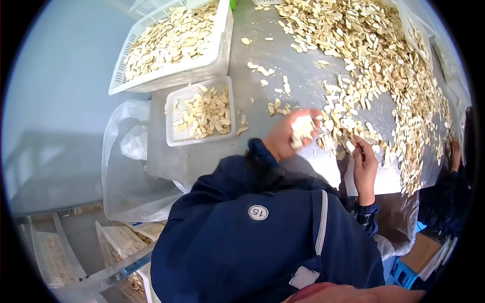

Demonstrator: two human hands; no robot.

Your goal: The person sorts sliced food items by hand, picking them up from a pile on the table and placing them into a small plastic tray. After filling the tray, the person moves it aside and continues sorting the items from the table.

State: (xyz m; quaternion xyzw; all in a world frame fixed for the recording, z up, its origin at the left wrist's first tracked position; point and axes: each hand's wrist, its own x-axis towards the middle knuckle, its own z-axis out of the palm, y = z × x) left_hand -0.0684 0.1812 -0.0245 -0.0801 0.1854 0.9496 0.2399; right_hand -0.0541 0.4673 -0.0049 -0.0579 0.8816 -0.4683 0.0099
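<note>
My left hand [283, 135], slightly smeared by motion, is curled around a small handful of pale dried slices [302, 130] above the grey table. To its right, my right hand [365, 169] has thumb and forefinger closed on one whitish slice [350, 146], at the near edge of a loose spread of slices [348, 123]. Left of my left hand stands a small white tray [172, 135], partly filled with cream-coloured slices [207, 112]. The exact kind of slice cannot be made out.
A big heap of slices [364, 35] covers the far right of the table [252, 45]. Beyond the small tray stands a large white basket [222, 55] full of slices. Plastic bags [126, 166] hang at the left edge. Another person's hand [455, 154] is at far right.
</note>
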